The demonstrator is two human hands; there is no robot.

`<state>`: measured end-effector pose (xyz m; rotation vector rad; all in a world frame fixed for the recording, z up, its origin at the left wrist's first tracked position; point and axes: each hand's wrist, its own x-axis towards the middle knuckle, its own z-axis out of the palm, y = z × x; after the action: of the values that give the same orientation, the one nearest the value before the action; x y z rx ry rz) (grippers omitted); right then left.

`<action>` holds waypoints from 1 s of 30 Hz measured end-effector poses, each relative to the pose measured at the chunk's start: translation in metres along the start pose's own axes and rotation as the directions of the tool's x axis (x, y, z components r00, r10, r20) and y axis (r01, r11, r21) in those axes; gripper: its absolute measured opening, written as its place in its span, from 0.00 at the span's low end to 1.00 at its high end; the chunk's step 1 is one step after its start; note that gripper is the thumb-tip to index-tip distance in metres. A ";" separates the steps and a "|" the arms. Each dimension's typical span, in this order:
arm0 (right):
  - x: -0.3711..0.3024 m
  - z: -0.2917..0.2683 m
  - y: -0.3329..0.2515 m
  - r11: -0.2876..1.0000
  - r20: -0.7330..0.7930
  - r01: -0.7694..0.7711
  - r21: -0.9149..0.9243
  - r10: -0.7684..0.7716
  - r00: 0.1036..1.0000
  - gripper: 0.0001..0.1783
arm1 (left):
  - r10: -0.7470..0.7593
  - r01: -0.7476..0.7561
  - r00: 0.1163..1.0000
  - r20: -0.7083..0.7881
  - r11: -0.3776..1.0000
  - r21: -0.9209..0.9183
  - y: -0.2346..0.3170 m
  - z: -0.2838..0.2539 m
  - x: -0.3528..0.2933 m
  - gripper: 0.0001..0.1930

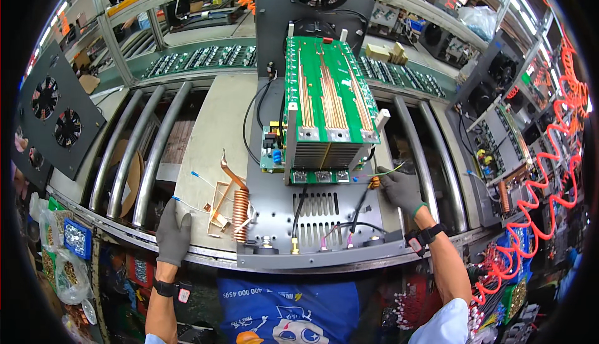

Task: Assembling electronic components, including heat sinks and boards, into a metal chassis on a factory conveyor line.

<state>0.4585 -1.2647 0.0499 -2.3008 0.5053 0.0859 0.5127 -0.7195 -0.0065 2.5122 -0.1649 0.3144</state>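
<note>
Copper coil (241,215) is lying right of the nearer left hand (173,235), long axis running away from the person; left thumb is standing off its fingers; right hand (402,188) is hiding its grip.

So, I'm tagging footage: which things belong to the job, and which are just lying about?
Likely in the job: green board, grey chassis, copper coil, small coil by right hand, blue-tipped wires by left hand.

Likely lying about: left fan panel, upper-right bag.

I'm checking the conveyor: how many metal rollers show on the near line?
5: three rollers left of the large green board, two rollers right of it; others may be hidden.
</note>
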 end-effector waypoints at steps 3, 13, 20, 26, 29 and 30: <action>0.022 0.011 -0.005 0.985 -0.085 0.171 -0.032 -0.173 0.981 0.22 | 0.035 -0.036 0.999 0.022 0.996 0.080 -0.001 0.000 0.001 0.31; 0.039 0.034 0.013 0.977 -0.062 0.177 0.117 -0.171 0.983 0.25 | 0.078 -0.079 0.996 0.040 0.996 0.042 0.002 0.002 0.002 0.30; 0.036 0.044 -0.009 0.971 -0.008 0.225 0.076 -0.225 0.974 0.23 | 0.085 -0.086 0.996 0.034 0.995 0.046 -0.009 0.003 0.003 0.29; 0.026 0.044 -0.007 0.944 -0.141 0.270 -0.190 -0.298 0.944 0.17 | 0.102 -0.103 0.995 0.013 0.994 0.040 -0.008 0.002 0.000 0.28; 0.016 0.046 -0.003 0.800 -0.208 0.460 -0.386 -0.561 0.801 0.11 | 0.119 -0.117 0.993 -0.026 0.992 0.050 -0.008 0.002 -0.004 0.27; 0.013 0.046 -0.003 0.765 -0.189 0.445 -0.466 -0.577 0.795 0.10 | 0.143 -0.142 0.989 -0.034 0.989 0.041 -0.008 0.002 -0.004 0.27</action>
<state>0.4759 -1.2349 0.0170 -2.7975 -0.0296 -0.5198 0.5109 -0.7138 -0.0136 2.5364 -0.3278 0.4255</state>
